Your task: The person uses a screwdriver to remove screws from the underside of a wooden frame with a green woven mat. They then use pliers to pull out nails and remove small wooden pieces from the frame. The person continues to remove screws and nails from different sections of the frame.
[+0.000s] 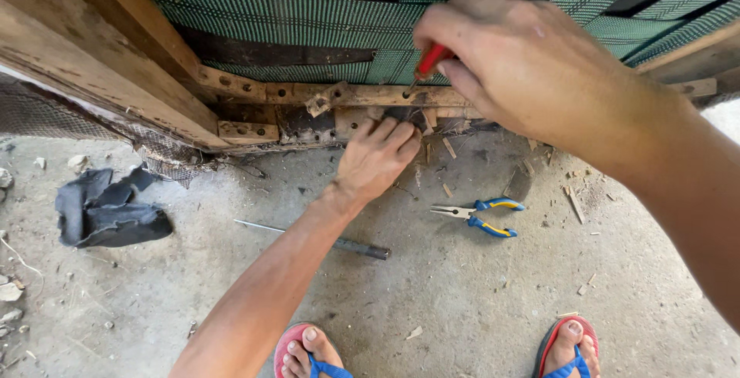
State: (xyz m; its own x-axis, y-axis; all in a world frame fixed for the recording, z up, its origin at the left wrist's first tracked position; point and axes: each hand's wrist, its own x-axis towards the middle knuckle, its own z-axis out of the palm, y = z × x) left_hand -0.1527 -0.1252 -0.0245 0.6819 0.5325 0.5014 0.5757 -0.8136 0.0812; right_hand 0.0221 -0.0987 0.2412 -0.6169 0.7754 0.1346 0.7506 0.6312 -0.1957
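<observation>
We are working at the lower rail (pixel 254 108) of a wooden frame (pixel 92 62) strung with green webbing (pixel 293 20), crouched over a concrete floor (pixel 462 301). Our right hand (pixel 524 62) is closing firmly around a red-handled screwdriver (pixel 432 60), its tip pressing into the rail just under the webbing's lower edge. Our left hand (pixel 378 158) is reaching up under the rail, fingers curled against dark torn material (pixel 304 125) there; we cannot tell whether it is actually pinching anything. Judging by what shows, the stripping looks partly done: a stretch of rail toward the frame's left corner is already bare, with open holes and a loose scrap of metal (pixel 325 100), and splinters (pixel 574 201) are littering the floor, while webbing and dark backing are still fixed along the rail to the right. Pliers (pixel 479 216) with blue and yellow grips are lying on the floor near the rail, a metal rod (pixel 324 241) nearer our feet, and a crumpled dark rag (pixel 108 208) toward the floor's left edge.
</observation>
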